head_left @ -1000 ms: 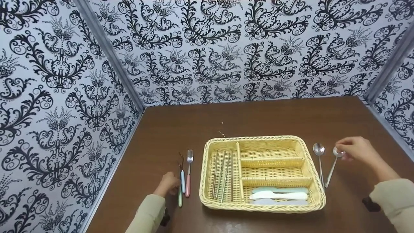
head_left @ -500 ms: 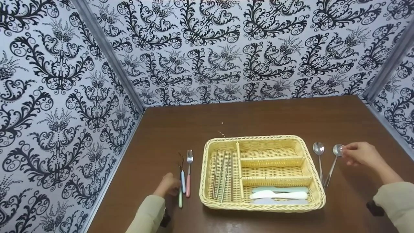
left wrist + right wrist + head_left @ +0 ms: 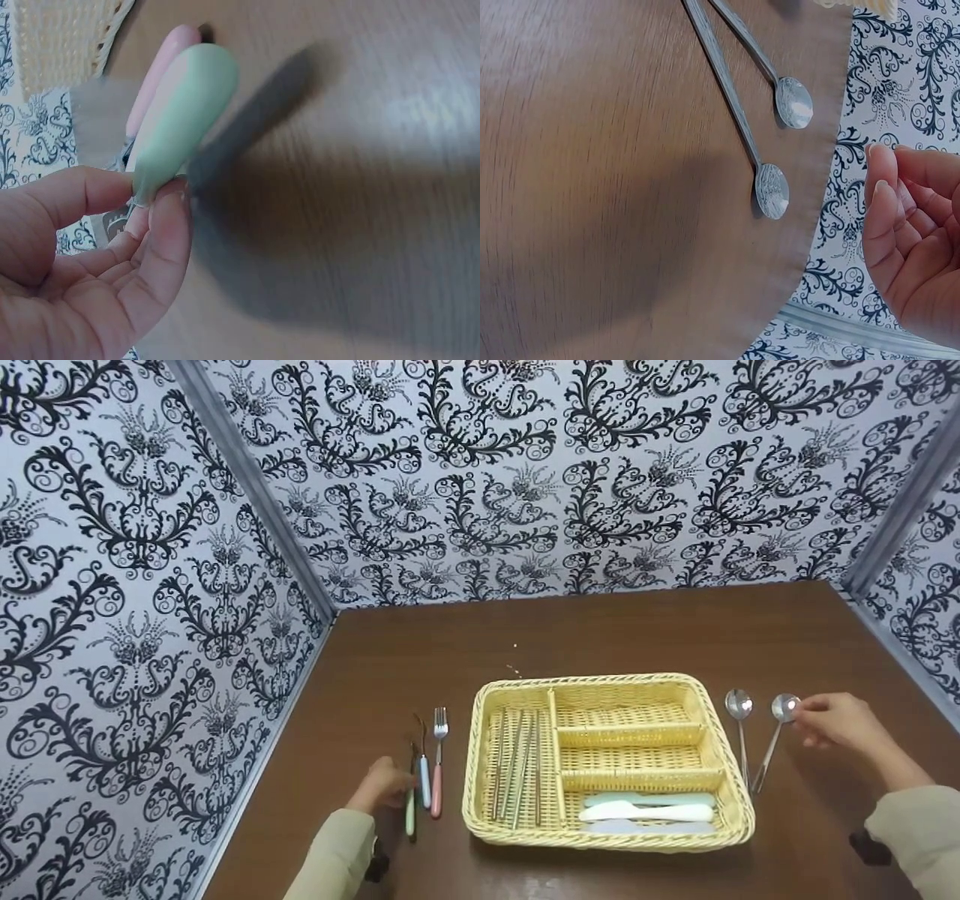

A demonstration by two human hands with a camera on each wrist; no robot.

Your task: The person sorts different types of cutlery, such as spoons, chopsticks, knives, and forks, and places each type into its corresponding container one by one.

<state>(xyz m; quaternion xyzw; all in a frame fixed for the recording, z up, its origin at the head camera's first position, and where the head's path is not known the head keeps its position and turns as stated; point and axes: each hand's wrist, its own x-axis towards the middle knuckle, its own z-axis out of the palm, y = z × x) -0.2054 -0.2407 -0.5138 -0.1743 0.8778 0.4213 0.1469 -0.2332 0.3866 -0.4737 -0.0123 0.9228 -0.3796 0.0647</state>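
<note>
My left hand pinches a green-handled fork between thumb and fingertips, its handle lifted off the table in the left wrist view. The fork's metal head looks dark and is hard to make out. Just right of it lie a blue-handled utensil and a pink-handled fork. On the other side, my right hand hovers beside the bowl of a metal spoon. Its fingers are loosely curled and hold nothing, apart from the spoon in the right wrist view. A second spoon lies alongside.
Between the hands stands a wicker cutlery basket. Several chopsticks lie in its left compartment, and knives in the front right one. Brown table surrounds it, bounded by patterned walls.
My left hand has drawn slightly left with the green-handled fork, parting it from the blue-handled utensil. The right hand has backed off the spoon's bowl to the right.
</note>
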